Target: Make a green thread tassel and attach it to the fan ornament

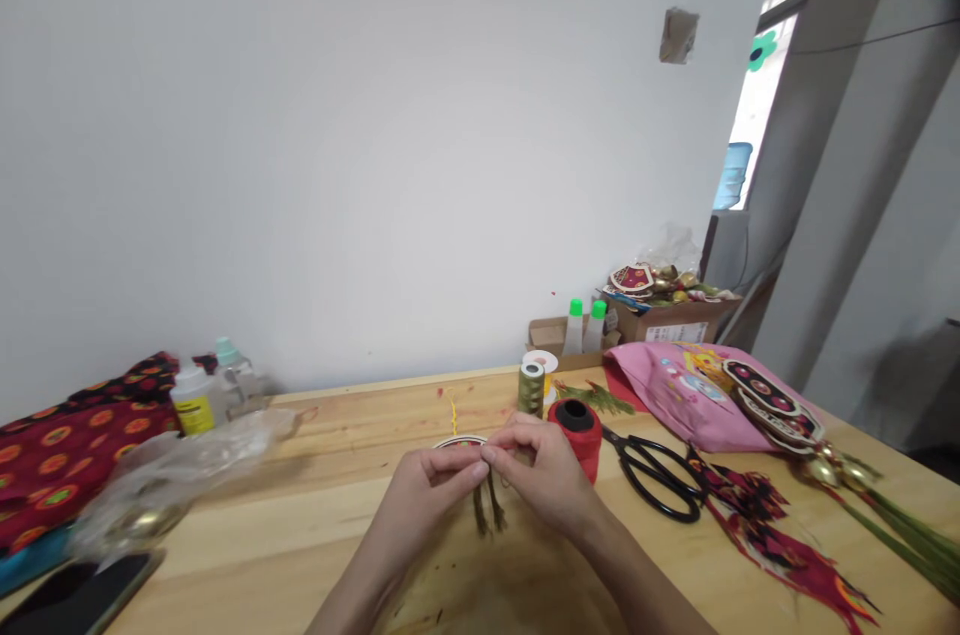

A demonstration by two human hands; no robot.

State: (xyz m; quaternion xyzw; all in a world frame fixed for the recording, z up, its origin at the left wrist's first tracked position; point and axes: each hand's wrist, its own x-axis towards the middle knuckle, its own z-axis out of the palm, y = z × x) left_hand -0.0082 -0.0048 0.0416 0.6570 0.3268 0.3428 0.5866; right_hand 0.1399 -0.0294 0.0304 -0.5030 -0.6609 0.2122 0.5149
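Note:
My left hand (426, 495) and my right hand (541, 471) meet over the wooden table (315, 505), fingers pinched together. Between them hangs a small olive-brown tassel (489, 507) of threads; both hands grip its top. Just behind the hands lies a round ornament (457, 441) with a yellow cord (453, 412). A red thread spool (577, 433) stands right beside my right hand, and an olive-green spool (531, 387) stands behind it.
Black scissors (654, 471) and red patterned fabric pieces (772, 530) lie to the right, with a pink cloth (679, 385) and a cardboard box (667, 315) beyond. At left are a crumpled plastic bag (176, 475), glue bottles (193, 397), red patterned cloth (52, 455) and a phone (79, 595).

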